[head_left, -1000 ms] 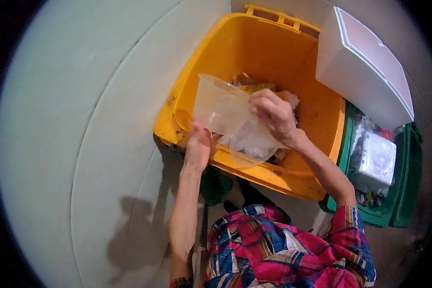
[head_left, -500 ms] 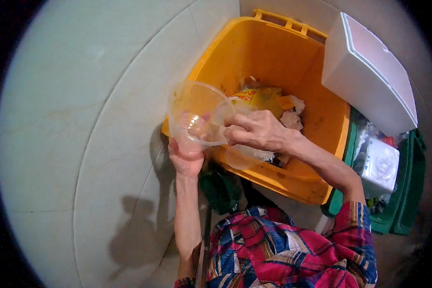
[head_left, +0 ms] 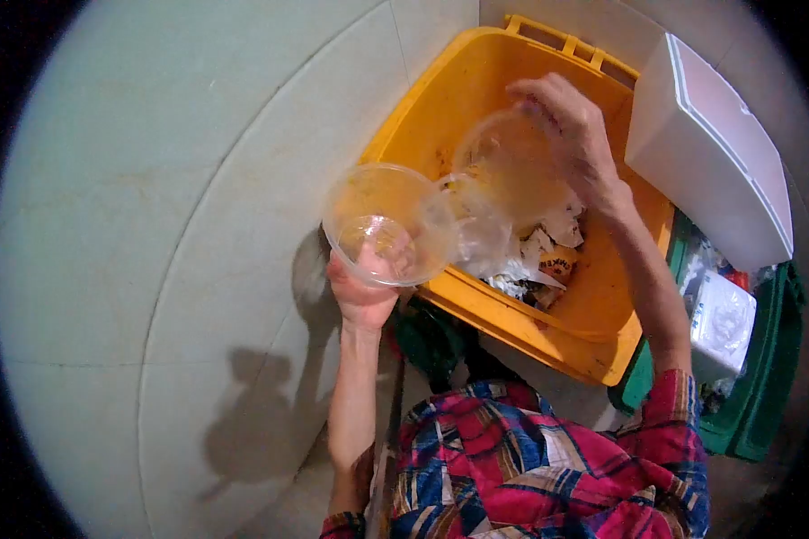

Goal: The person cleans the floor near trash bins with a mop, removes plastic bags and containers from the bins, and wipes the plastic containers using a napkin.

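Observation:
My left hand (head_left: 366,286) is wrapped round the underside of a clear plastic tub (head_left: 340,216), whose round mouth tilts up toward me at the near left rim of the yellow bin (head_left: 620,352). Inside the bin's opening, my right hand (head_left: 562,121) is raised with its fingers closed at the upper edge of a translucent round piece (head_left: 503,166), blurred by motion. Another clear plastic container (head_left: 476,241) lies between the two, over the bin's near left part. Torn paper (head_left: 562,225) and other litter rest in the bin.
A white foam box (head_left: 710,148) stands at the right, beside the yellow bin. Below it, a green bin (head_left: 764,386) holds bags and a white wrapped package (head_left: 722,314). A dark green object (head_left: 429,346) is near my legs. The pale wall (head_left: 225,216) fills the left.
My right hand has moved away from the tub, up and to the right, with the translucent piece. My left hand keeps the tub, now slightly further right in view.

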Motion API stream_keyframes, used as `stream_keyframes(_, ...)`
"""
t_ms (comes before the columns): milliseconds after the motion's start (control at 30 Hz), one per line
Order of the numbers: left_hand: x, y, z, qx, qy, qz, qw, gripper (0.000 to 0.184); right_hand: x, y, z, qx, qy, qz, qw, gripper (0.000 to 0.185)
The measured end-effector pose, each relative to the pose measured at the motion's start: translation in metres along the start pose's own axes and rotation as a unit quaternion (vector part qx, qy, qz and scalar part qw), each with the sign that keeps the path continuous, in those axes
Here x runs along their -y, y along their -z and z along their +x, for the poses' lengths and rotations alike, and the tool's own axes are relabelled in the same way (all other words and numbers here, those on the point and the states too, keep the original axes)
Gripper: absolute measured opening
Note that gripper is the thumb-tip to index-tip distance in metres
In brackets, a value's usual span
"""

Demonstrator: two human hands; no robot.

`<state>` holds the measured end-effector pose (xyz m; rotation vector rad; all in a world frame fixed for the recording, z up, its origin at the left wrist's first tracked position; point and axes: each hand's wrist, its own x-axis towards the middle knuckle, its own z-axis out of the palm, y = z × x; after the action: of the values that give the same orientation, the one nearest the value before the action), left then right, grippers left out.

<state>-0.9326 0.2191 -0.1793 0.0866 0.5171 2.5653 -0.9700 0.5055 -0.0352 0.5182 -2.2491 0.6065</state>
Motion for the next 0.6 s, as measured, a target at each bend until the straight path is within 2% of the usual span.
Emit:
stream_keyframes(100,0.006,-0.005,0.002,-0.008,0.010,0.005,1.000,0.101,0.014,-0.021,0.012,-0.135,0.009,-0.048,0.990,0.015)
stream_keyframes(233,0.015,-0.014,-0.004,-0.044,-0.006,0.034,0.998,0.101,0.017,-0.047,0.014,-0.192,0.061,-0.030,0.979,0.014)
stream_keyframes(300,0.008,-0.010,-0.015,-0.056,-0.004,0.063,0.996,0.098,-0.010,-0.043,0.003,-0.188,0.026,-0.038,0.981,0.013)
stream_keyframes(333,0.006,-0.012,-0.017,-0.058,-0.002,0.031,0.998,0.094,-0.028,-0.041,-0.004,-0.187,0.009,-0.042,0.981,0.013)
stream_keyframes(433,0.000,-0.010,-0.014,-0.069,-0.003,-0.045,0.997,0.087,-0.090,-0.060,-0.049,-0.116,-0.124,-0.033,0.985,0.012)
stream_keyframes(500,0.000,0.003,-0.011,-0.070,-0.012,-0.064,0.995,0.089,-0.128,-0.108,-0.096,-0.094,-0.232,-0.052,0.967,0.013)
stream_keyframes(600,-0.005,0.009,-0.003,-0.060,0.022,-0.079,0.995,0.090,-0.141,-0.175,-0.166,-0.021,-0.470,0.036,0.882,0.013)
